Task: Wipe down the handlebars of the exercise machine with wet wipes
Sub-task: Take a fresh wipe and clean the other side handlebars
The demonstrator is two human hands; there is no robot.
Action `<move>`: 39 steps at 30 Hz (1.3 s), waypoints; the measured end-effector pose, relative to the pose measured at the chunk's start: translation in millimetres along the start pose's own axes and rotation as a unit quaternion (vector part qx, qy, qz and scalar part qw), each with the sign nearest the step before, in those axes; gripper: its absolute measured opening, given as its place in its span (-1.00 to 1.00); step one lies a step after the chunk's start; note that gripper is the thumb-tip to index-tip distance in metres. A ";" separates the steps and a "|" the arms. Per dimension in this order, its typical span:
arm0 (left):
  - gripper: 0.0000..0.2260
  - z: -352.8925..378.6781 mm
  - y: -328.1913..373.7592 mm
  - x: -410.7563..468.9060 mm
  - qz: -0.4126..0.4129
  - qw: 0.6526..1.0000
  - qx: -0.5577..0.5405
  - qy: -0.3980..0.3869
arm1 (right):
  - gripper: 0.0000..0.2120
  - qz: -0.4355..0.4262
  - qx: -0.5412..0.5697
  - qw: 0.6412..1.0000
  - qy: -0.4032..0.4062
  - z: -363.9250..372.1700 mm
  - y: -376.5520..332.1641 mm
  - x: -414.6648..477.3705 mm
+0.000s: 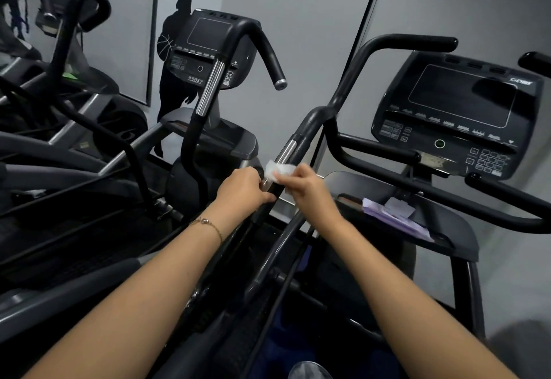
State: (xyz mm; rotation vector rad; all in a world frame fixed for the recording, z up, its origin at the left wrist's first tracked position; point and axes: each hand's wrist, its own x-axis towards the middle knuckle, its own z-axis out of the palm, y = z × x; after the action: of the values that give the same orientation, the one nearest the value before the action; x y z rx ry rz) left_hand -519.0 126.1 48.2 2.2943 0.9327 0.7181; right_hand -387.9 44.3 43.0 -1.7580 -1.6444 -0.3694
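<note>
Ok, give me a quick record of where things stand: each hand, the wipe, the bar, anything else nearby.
left hand: grips the handlebar right beside the wipe
right hand: pinches the wet wipe
wet wipe: white, bunched, pressed on the lower end of the bar's chrome section
purple packet: lies on the tray below the console, to the right of the hands
wiped so far: cannot tell

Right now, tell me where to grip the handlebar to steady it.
Grip the handlebar on its black part below the chrome band, from the left, as the left hand does: the right hand holds the wet wipe on the band.
</note>
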 end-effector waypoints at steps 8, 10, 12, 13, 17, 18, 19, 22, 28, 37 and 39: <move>-0.69 1.5 4.0 -0.5 -0.035 0.999 0.015 0.010 | -0.72 -0.045 -0.054 0.997 -0.044 -4.7 8.6 11.6; -0.69 3.1 2.3 -1.6 -0.036 0.999 0.010 0.016 | -0.67 -0.142 -0.093 0.985 -0.032 0.6 14.2 -2.9; -0.68 5.3 0.4 -3.2 -0.032 0.999 0.007 0.028 | -0.68 -0.136 -0.080 0.987 -0.039 -4.0 19.6 4.0; -0.67 5.8 -1.1 -3.7 -0.028 0.999 0.002 0.029 | -0.72 -0.106 -0.061 0.992 -0.037 -8.3 18.9 11.5; -0.67 3.8 -8.8 -8.2 -0.020 1.000 -0.024 0.003 | -0.79 0.048 0.060 0.996 0.042 -20.8 13.4 36.8; -0.67 3.1 -11.8 -10.2 -0.020 1.000 -0.021 -0.004 | -0.78 0.051 0.060 0.995 0.059 -16.7 9.1 31.6; -0.67 2.8 -14.4 -13.0 -0.022 1.000 -0.018 -0.007 | -0.77 0.039 0.053 0.996 0.062 -8.4 6.0 21.2; -0.72 0.7 -25.3 -25.1 -0.024 1.000 0.008 -0.018 | -0.72 -0.028 -0.006 0.999 0.035 24.9 -13.4 -30.6; -0.63 1.3 -47.2 -50.7 -0.036 0.998 0.023 -0.052 | -0.76 0.103 0.036 0.994 0.022 5.5 -29.2 -7.2; -0.69 -6.9 -97.1 -95.3 -0.063 0.986 0.081 -0.133 | -0.61 0.016 -0.046 0.995 -0.085 49.8 -62.6 -76.8; -0.70 -11.8 -100.5 -101.2 -0.066 0.982 0.081 -0.160 | -0.75 0.021 -0.075 0.993 -0.092 43.9 -59.1 -67.7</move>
State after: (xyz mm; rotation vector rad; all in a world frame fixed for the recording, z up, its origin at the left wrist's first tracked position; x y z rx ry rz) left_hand -633.7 115.0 -36.6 2.3669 1.0062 0.2143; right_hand -465.8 18.8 -14.3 -1.9872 -1.7428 -0.3275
